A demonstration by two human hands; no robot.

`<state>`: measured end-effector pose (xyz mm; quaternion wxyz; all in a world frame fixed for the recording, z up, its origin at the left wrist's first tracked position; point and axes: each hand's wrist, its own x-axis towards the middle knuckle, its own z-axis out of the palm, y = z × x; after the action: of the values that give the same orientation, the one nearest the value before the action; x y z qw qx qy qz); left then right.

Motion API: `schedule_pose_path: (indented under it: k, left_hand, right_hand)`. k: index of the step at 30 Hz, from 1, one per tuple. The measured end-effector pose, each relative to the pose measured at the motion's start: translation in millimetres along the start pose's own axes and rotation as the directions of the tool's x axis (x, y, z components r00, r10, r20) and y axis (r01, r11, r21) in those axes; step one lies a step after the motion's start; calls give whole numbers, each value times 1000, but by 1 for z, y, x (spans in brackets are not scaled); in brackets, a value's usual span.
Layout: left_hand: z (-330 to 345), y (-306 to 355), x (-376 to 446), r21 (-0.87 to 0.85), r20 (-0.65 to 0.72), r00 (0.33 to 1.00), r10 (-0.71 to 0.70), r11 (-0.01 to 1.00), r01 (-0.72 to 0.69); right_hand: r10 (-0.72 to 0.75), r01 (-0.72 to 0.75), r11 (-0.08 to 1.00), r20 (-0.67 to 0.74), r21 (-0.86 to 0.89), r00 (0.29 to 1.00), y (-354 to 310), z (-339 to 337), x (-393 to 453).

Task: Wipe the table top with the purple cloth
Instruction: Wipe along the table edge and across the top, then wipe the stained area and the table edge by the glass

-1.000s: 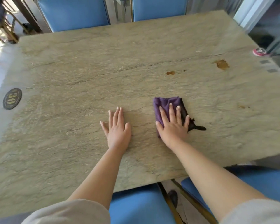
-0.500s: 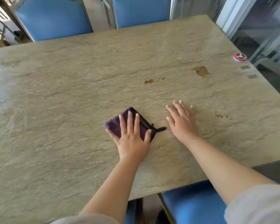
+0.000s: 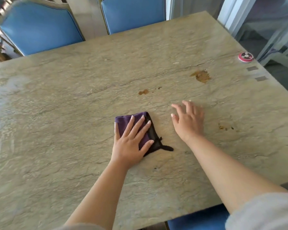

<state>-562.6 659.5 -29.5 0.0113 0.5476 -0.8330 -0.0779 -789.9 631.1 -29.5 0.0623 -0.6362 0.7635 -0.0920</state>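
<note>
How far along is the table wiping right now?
Little looks done. The left hand presses the purple cloth flat on the table; the right hand is open beside it. Still to wipe: the big brown stain, the small one and the specks.

Matt veined stone table top (image 3: 73, 130), soft purple cloth (image 3: 123, 121), glossy blue chairs (image 3: 40, 29).

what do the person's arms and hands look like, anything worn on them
Both forearms are bare from the wrist up. A loose grey sleeve covers the right upper arm, and the edge of a similar grey sleeve shows at the left. The left hand and right hand wear no gloves, rings or watch that show. The fingers have longish, pale nails.
</note>
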Motion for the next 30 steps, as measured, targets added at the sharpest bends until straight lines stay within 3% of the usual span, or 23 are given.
schedule_pose_path:
  k: [2, 5, 7, 9, 12, 15, 18, 20, 22, 24, 27, 29, 30]
  left_hand:
    - [0, -20, 21, 24, -48, 985, -165, 986, 166]
    - [-5, -40, 71, -15, -54, 878, -476, 879, 476]
    - [-9, -40, 108, -79, -18, 824, -567, 822, 564]
    - [-14, -32, 139, -121, 19, 815, -579, 808, 577]
    - [-13, -8, 158, -128, 13, 910, -414, 902, 412]
    - [-9, 19, 131, -169, -21, 996, -91, 982, 86]
    - [-6, 25, 85, -190, -21, 972, 235, 953, -235]
    - [-5, 10, 78, -144, -7, 958, 286, 948, -284]
    - [-8, -3, 94, -100, -28, 985, 168, 980, -170]
    - [-11, -7, 126, -85, -33, 999, -35, 996, 32]
    - [-9, 14, 178, -80, -2, 940, -341, 937, 339]
    - [-7, 39, 203, -112, 22, 903, -429, 897, 428]
    - [-7, 51, 210, -125, 31, 913, -408, 904, 408]
  right_hand:
    - [46, -46, 998, 3, -33, 999, -1, 7, 1]
    - [50, -50, 997, -9, -66, 999, -4, 13, 2]
    - [60, -61, 995, -15, -76, 998, -3, 14, 5]
    - [59, -61, 995, -31, -76, 998, -4, 14, 4]
    - [44, -49, 997, -64, -67, 997, -3, 15, 4]
    - [45, -48, 998, -66, -32, 997, -3, 15, 4]
    - [67, -65, 998, -81, 26, 994, -1, 13, 6]
    - [46, -38, 995, -88, 97, 995, 8, 7, 8]
    - [-27, 35, 996, -96, 80, 995, 21, 4, 7]
    - [-36, 39, 999, -131, 26, 991, 27, 4, 2]
    - [46, -41, 998, -149, 40, 988, 25, 9, 2]
    - [64, -56, 996, -129, 66, 990, 24, 12, 6]
    - [71, -62, 995, -129, 77, 989, 25, 12, 7]
